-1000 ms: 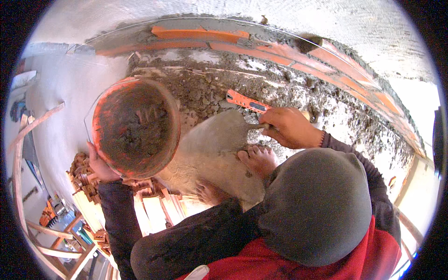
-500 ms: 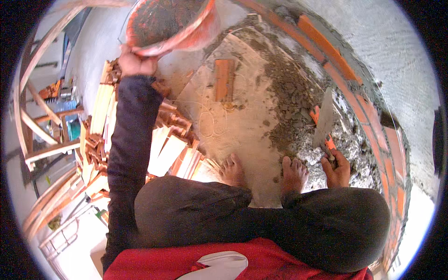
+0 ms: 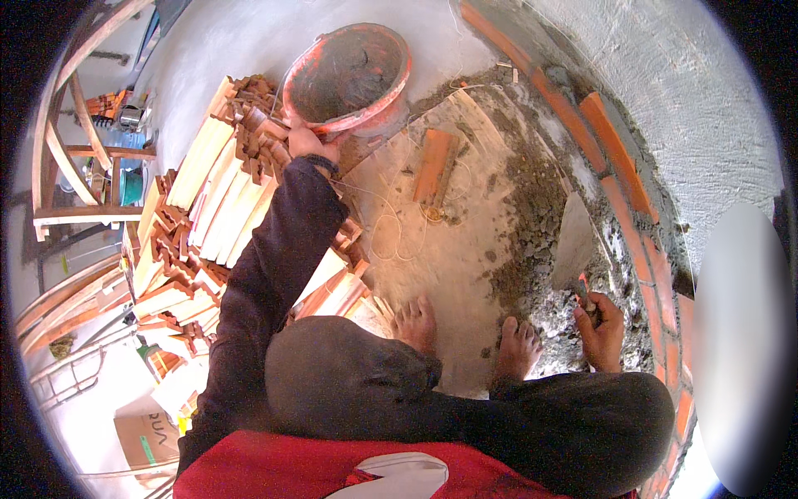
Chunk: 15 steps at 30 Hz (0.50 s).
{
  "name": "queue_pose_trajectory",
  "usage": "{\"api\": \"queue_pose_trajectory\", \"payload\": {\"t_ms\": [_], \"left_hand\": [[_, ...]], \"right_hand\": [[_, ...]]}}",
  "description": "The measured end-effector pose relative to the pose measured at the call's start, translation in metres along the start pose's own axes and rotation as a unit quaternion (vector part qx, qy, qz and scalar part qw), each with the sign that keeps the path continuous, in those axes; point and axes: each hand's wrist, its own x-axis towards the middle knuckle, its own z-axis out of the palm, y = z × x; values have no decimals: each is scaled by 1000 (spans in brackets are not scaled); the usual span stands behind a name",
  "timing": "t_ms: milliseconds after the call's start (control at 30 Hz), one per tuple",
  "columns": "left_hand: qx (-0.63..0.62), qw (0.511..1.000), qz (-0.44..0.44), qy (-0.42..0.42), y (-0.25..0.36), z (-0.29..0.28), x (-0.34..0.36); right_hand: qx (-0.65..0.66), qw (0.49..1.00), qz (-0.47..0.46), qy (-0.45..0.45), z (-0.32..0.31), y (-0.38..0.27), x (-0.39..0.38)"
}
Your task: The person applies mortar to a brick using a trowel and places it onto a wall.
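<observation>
My left hand (image 3: 309, 143) grips the near edge of a round bucket (image 3: 359, 115) smeared orange and grey, with dark mortar inside, tilted slightly at the top centre. My right hand (image 3: 600, 337) is closed on the handle of a trowel (image 3: 572, 237) at lower right, its broad blade pointing up over rubble. A bit of an orange tool (image 3: 584, 287) shows beneath the trowel, mostly hidden. A loose orange tile or brick (image 3: 435, 166) lies on the dusty board (image 3: 391, 266) by thin looped string. My bare feet stand on either side, short of my right hand.
Stacked terracotta pieces (image 3: 220, 191) fill the left. A low brick course (image 3: 632, 237) with grey mortar runs along the right beside a rough grey wall (image 3: 698, 116) and a taut string. A wooden frame (image 3: 87, 216) and a cardboard box (image 3: 137, 432) stand at far left.
The view has swung round from close over bucket and wall. My left hand has carried the bucket forward and rightward; it looked more tipped half a second ago. My right hand still holds the trowel.
</observation>
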Motion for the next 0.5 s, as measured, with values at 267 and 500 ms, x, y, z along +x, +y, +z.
{"api": "queue_pose_trajectory", "payload": {"t_ms": [267, 500], "left_hand": [[15, 992, 116, -37, 32, 15, -12], [192, 952, 46, -233, 37, 85, -99]], "right_hand": [[69, 996, -14, -60, 17, -33, 13], [-125, 986, -81, -74, -53, -68, -14]]}}
